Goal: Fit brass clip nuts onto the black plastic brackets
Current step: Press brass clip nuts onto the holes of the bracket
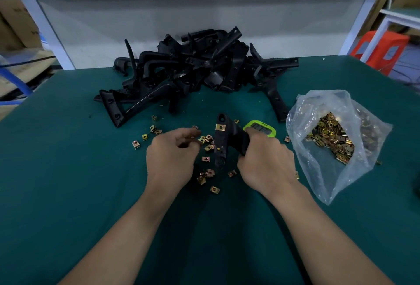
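Your right hand (266,162) grips bracket (221,141) at frame centre, with clip nut (220,127) seated near its upper end. Your left hand (172,155) has fingers curled over loose clip nuts (209,173); cannot tell if pinching one. Top centre: bracket pile (195,68). Right: bag (334,139) of nuts. Green mat (68,171); orange stool (384,46) upper right.

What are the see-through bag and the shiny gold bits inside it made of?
Bag: looks like thin clear plastic film; it crinkles and shows its contents.
Gold bits: probably brass-coloured plated metal; they glint yellow.
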Available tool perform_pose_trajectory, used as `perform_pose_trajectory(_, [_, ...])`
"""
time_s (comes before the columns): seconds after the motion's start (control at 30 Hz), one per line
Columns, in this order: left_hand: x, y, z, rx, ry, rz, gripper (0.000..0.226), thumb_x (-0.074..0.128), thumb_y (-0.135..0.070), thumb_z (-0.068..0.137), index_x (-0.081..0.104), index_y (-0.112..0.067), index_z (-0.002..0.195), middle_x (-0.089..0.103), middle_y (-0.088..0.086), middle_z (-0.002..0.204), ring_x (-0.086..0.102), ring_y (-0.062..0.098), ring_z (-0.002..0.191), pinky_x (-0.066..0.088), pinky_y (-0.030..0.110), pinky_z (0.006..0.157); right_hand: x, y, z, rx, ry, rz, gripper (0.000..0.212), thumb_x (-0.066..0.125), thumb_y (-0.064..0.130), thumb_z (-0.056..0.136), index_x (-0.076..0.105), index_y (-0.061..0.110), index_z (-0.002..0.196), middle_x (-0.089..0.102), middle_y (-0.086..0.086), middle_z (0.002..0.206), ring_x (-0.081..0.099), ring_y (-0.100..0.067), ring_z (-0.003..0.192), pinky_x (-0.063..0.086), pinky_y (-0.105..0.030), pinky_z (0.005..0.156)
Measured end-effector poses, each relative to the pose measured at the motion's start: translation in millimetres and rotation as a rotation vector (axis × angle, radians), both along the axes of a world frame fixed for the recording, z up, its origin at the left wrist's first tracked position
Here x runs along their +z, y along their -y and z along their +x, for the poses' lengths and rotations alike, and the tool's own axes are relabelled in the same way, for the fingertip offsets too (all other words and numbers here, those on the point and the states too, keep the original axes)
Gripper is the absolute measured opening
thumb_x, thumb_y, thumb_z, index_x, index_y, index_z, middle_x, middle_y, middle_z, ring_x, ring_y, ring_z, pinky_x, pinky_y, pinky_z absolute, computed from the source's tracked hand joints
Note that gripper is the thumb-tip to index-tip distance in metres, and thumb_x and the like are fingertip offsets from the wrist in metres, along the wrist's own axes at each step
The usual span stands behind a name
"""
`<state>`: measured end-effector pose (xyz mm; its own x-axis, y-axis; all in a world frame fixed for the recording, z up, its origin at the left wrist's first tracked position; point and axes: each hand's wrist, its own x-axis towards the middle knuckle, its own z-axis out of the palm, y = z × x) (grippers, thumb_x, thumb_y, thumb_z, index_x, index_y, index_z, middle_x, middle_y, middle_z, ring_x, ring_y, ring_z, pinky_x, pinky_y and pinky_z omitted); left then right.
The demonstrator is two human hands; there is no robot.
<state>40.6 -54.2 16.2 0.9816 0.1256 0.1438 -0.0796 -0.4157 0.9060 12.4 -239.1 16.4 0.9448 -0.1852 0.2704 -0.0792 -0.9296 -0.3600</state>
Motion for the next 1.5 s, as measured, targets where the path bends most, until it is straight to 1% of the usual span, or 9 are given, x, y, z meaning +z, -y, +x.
perform_pose_trajectory(0.17, [-1,-8,4,-0.021,0.042,0.059,0.037,0.060,-0.005,0.091,0.077,-0.038,0.095,0.074,-0.028,0.082,0.067,-0.011,0.078,0.053,0.009,0.066,-1,0,0,0.002,-0.005,0.000,0.029,0.067,0.025,0.079,0.052,0.029,0.104,0.039,0.010,0.066,0.042,-0.031,0.068,0.033,-0.035,0.065])
perform_pose_trajectory(0.3, [7,-34,15,-0.201,-0.028,0.375,0.025,0.075,-0.020,0.086,0.079,-0.041,0.097,0.071,-0.030,0.086,0.063,-0.016,0.083,0.041,-0.002,0.065,1,-1,-1,0.001,-0.014,0.001,0.030,0.067,0.025,0.079,0.054,0.029,0.106,0.041,0.008,0.068,0.042,-0.031,0.068,0.033,-0.035,0.065])
perform_pose_trajectory(0.4, [12,-42,16,-0.420,-0.161,0.527,0.024,0.084,-0.028,0.081,0.075,-0.048,0.093,0.067,-0.022,0.097,0.060,-0.008,0.087,0.042,0.004,0.067,1,-2,-1,0.001,-0.013,-0.006,0.033,0.066,0.024,0.079,0.056,0.029,0.110,0.046,0.006,0.073,0.042,-0.030,0.069,0.033,-0.034,0.065])
perform_pose_trajectory(0.53, [9,-37,16,-0.372,-0.135,0.526,0.027,0.082,-0.020,0.085,0.073,-0.045,0.078,0.070,-0.015,0.088,0.063,0.000,0.082,0.046,0.010,0.064,-1,-2,-1,0.003,-0.004,-0.020,0.036,0.066,0.023,0.078,0.057,0.029,0.113,0.045,0.006,0.071,0.042,-0.030,0.067,0.032,-0.034,0.064])
perform_pose_trajectory(0.67, [3,-29,8,-0.326,-0.057,0.472,0.016,0.075,-0.026,0.088,0.077,-0.040,0.097,0.069,-0.020,0.102,0.063,0.001,0.093,0.052,0.022,0.082,-3,0,0,-0.002,-0.001,-0.010,0.039,0.067,0.025,0.078,0.057,0.030,0.115,0.041,0.009,0.069,0.042,-0.030,0.068,0.034,-0.034,0.064])
perform_pose_trajectory(0.87, [-2,-3,0,-0.312,0.037,0.509,0.010,0.076,-0.027,0.089,0.071,-0.036,0.087,0.067,-0.012,0.100,0.061,0.015,0.093,0.054,0.038,0.084,-3,-2,0,0.007,0.010,0.005,0.029,0.067,0.030,0.081,0.056,0.030,0.108,0.062,0.000,0.080,0.044,-0.030,0.068,0.034,-0.035,0.064])
perform_pose_trajectory(1.2, [6,-6,-6,-0.201,0.038,0.148,0.024,0.080,-0.016,0.083,0.075,-0.039,0.082,0.074,-0.027,0.076,0.069,-0.008,0.073,0.057,0.017,0.069,-1,0,0,0.014,-0.001,0.008,0.031,0.067,0.028,0.079,0.056,0.030,0.108,0.052,0.005,0.076,0.049,-0.032,0.070,0.035,-0.035,0.065])
perform_pose_trajectory(1.37, [7,-4,-5,-0.306,-0.056,-0.172,0.018,0.085,0.000,0.077,0.083,-0.017,0.082,0.080,0.001,0.082,0.077,0.022,0.081,0.062,0.039,0.081,-2,1,0,-0.005,0.006,0.006,0.034,0.068,0.027,0.078,0.058,0.030,0.111,0.039,0.011,0.066,0.043,-0.029,0.068,0.035,-0.034,0.065])
perform_pose_trajectory(1.5, [8,-5,-7,-0.391,-0.082,-0.276,0.015,0.089,-0.003,0.071,0.082,-0.013,0.080,0.079,0.007,0.081,0.076,0.021,0.075,0.060,0.028,0.070,-2,0,0,-0.002,0.008,-0.006,0.035,0.068,0.026,0.077,0.058,0.030,0.110,0.034,0.014,0.064,0.043,-0.030,0.067,0.034,-0.034,0.064])
